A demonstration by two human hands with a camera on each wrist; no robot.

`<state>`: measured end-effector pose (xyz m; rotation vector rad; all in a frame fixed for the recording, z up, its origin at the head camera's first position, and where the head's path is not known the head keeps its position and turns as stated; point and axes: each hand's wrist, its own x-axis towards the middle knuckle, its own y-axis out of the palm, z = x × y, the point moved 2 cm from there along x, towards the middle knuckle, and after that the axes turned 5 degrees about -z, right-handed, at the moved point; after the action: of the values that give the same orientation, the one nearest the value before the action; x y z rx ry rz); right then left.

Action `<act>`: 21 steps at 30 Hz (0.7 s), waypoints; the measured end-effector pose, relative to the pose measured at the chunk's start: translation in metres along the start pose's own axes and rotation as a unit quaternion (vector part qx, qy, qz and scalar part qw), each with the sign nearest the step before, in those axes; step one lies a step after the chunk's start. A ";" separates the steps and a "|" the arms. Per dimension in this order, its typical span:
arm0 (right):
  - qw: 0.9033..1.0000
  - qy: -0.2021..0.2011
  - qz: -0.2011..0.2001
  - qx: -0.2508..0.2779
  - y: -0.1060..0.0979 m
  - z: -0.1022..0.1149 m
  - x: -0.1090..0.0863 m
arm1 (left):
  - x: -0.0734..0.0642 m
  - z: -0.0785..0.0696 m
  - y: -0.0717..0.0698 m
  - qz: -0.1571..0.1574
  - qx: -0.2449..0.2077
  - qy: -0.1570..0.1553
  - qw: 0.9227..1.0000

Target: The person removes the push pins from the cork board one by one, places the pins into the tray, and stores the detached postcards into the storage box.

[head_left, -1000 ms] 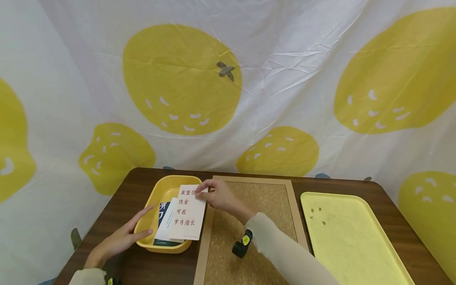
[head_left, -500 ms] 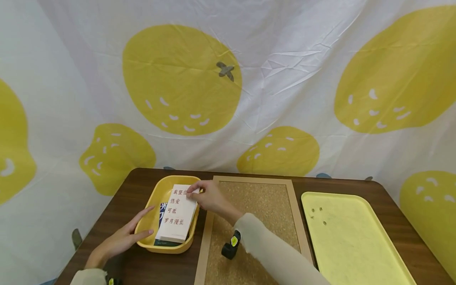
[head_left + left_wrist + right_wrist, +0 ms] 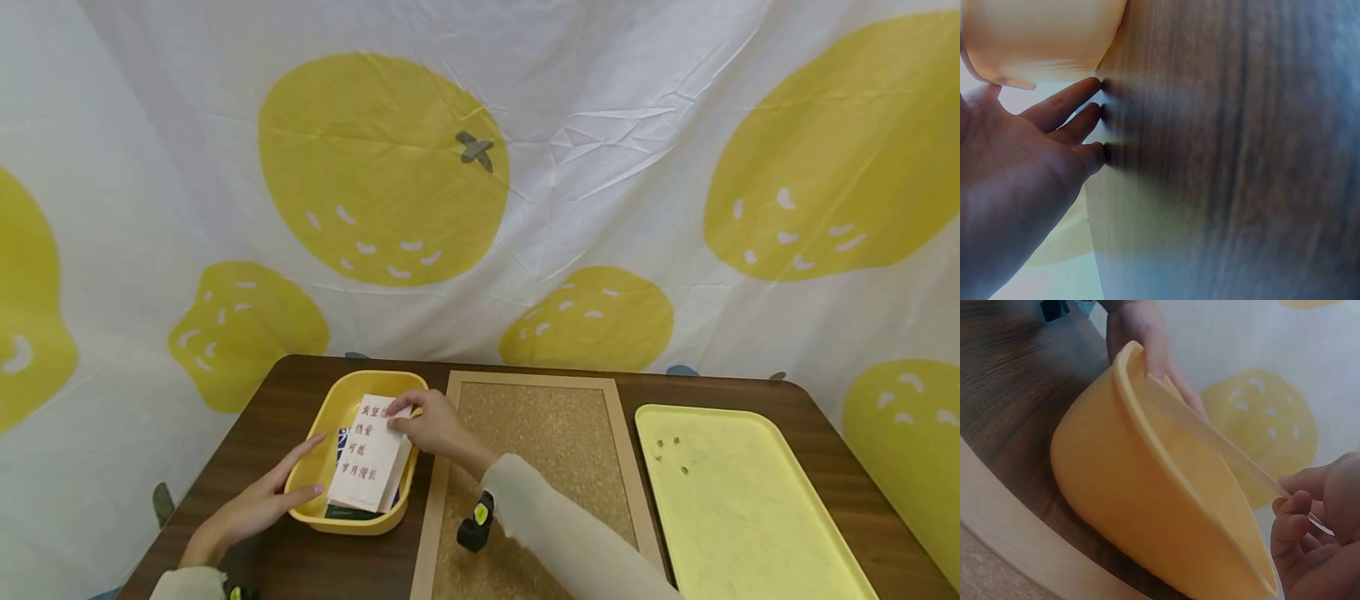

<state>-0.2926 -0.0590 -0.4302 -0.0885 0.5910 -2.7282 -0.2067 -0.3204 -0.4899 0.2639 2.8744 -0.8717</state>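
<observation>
My right hand (image 3: 433,423) pinches the upper right corner of a white card (image 3: 366,467) printed with red Chinese characters, between thumb and fingers. The card slopes inside a yellow plastic basin (image 3: 1141,506); its thin edge shows in the right wrist view. Under it lie another white card (image 3: 396,479) and a dark blue and green card (image 3: 352,512). My left hand (image 3: 258,500) holds the basin's left rim, thumb and index fingertips over the edge. In the left wrist view, the other fingers (image 3: 1079,125) stay outside the basin, their tips at the tabletop.
A wood-framed corkboard (image 3: 540,433) lies right of the basin, under my right forearm. Farther right is a pale yellow tray (image 3: 750,492) with several small dark pieces (image 3: 677,440) near its upper left corner. A lemon-print cloth (image 3: 600,200) hangs behind the dark wooden table (image 3: 262,433).
My right hand has moved left with the white card, from overhanging the basin's right rim to inside it, and the card sits slightly lower. The left hand has stayed at the rim.
</observation>
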 end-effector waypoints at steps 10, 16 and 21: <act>0.999 -0.014 0.013 -0.030 0.006 -0.004 -0.001 | 0.001 -0.001 0.001 0.003 0.006 -0.025 1.000; 0.998 -0.036 0.018 -0.048 0.009 -0.004 -0.002 | 0.001 -0.001 0.000 0.004 0.000 -0.033 0.999; 0.997 -0.042 0.025 -0.056 0.010 -0.006 -0.002 | 0.000 0.000 0.001 0.003 0.001 -0.023 1.000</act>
<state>-0.2884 -0.0651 -0.4397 -0.2118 0.7111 -2.6271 -0.2065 -0.3198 -0.4899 0.2488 2.8301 -0.8688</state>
